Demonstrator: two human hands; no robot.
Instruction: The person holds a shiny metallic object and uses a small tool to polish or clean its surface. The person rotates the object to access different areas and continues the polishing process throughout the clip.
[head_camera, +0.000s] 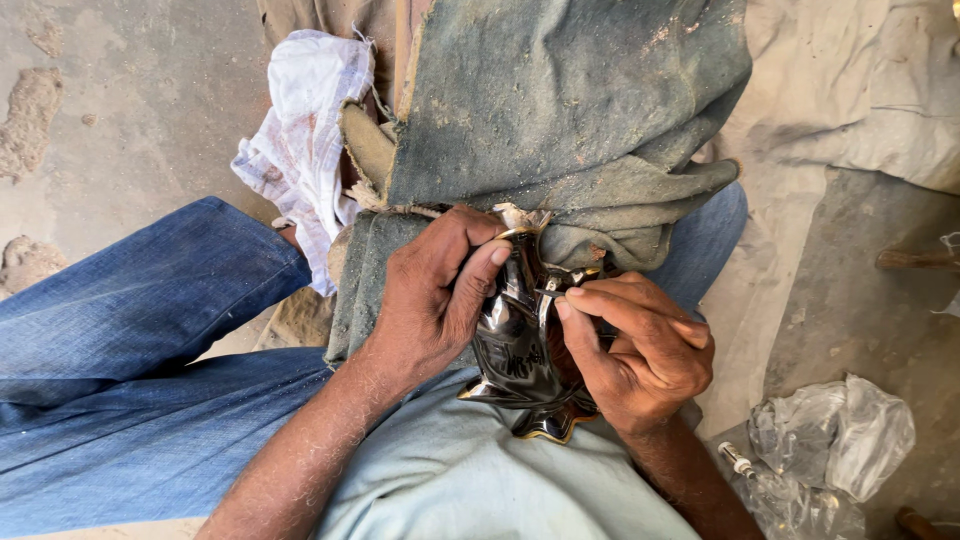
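The left hand grips the dark, glossy, brass-edged metal vessel on the dusty green lap cloth; the right hand pinches a thin tool against it.

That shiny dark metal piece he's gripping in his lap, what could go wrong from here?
1. The metal piece looks glossy and slick; the left hand holds it by thumb and fingers only, so it might slip.
2. The right hand pinches a small tool against it; a slip could scratch the finish or nick a finger.
3. Its pointed base edges press toward the shirt.
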